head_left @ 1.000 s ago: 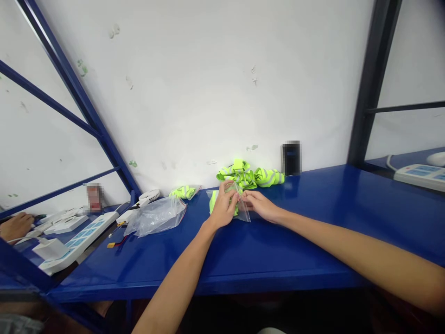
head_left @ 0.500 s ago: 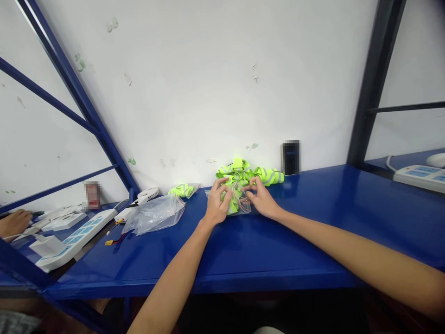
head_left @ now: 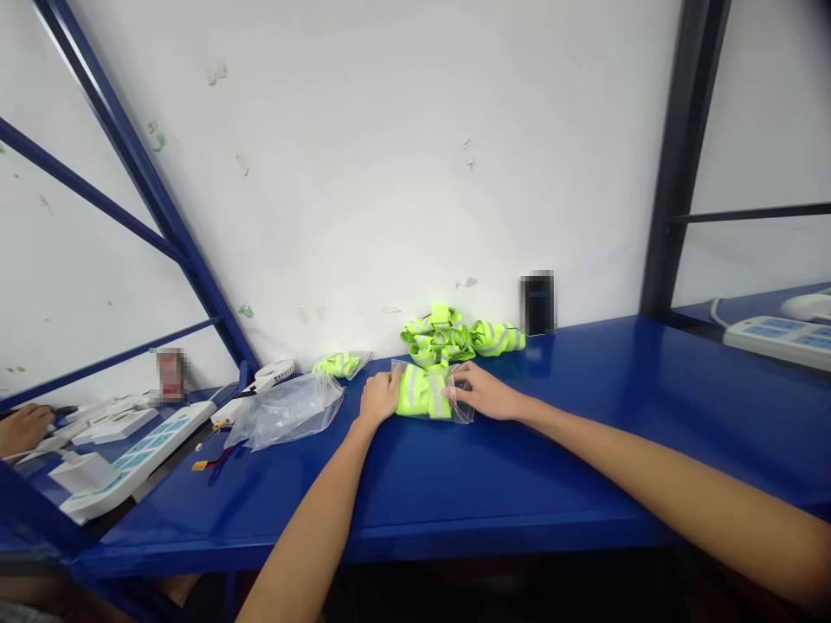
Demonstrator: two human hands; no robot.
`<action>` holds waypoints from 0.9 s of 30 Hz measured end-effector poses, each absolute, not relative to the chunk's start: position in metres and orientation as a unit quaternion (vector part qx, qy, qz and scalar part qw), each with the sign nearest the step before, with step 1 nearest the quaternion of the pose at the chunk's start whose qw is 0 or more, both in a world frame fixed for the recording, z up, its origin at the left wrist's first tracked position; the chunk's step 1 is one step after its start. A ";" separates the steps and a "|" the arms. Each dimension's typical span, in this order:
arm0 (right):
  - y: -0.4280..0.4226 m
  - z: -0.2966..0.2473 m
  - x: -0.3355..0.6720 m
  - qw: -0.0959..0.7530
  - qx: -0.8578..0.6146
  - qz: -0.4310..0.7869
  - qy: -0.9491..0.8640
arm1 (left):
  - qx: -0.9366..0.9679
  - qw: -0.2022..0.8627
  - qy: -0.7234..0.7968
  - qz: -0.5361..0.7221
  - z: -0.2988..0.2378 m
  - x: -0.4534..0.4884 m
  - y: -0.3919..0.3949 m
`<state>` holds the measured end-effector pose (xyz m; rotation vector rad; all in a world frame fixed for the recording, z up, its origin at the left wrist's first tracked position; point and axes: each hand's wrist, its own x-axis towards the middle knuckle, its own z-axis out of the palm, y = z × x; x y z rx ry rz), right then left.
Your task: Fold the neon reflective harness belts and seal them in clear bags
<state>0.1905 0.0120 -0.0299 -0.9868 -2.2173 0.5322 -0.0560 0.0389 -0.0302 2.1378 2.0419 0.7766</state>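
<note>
A clear zip-lock bag lies on the blue table, holding a folded fluorescent yellow-green fabric piece with silver reflective stripes. My left hand grips the bag's left edge, with its fingers curled along that side. At the other end, my right hand pinches the bag near its red-lined opening, with its fingertips close to the fabric. Just behind the bag rests a heap of loose reflective fabric, and a rolled piece sits to its right.
Left of my hands are empty clear bags, another bagged fluorescent piece, a small white fan and a yellow connector. A blurred dark device leans on the wall. A power strip and another person's hand are farther left.
The bag now lies flatter, with the fabric spread inside it. My left hand has moved left to its edge, my right hand stays at the opening, and the view has shifted slightly.
</note>
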 end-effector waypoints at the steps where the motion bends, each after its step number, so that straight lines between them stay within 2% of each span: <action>1: 0.013 -0.030 0.191 0.311 -0.381 0.199 -0.848 | 0.709 0.036 0.650 0.272 -0.032 -0.056 0.040; 7: 0.016 -0.030 0.193 0.249 -0.460 0.247 -0.816 | 0.733 0.021 0.561 0.385 -0.039 -0.054 0.045; 13: 0.016 -0.031 0.191 0.230 -0.479 0.240 -0.813 | 0.743 0.023 0.530 0.408 -0.040 -0.045 0.041; 16: 0.015 -0.035 0.191 0.278 -0.465 0.261 -0.799 | 0.752 0.032 0.525 0.397 -0.038 -0.042 0.038; 20: 0.014 -0.038 0.189 0.379 -0.394 0.359 -0.757 | 0.735 0.012 0.553 0.392 -0.034 -0.044 0.039; 23: 0.012 -0.034 0.186 0.454 -0.382 0.367 -0.717 | 0.701 -0.020 0.580 0.414 -0.026 -0.046 0.038; 27: 0.008 -0.023 0.185 0.490 -0.348 0.391 -0.697 | 0.684 -0.070 0.564 0.458 -0.004 -0.050 0.030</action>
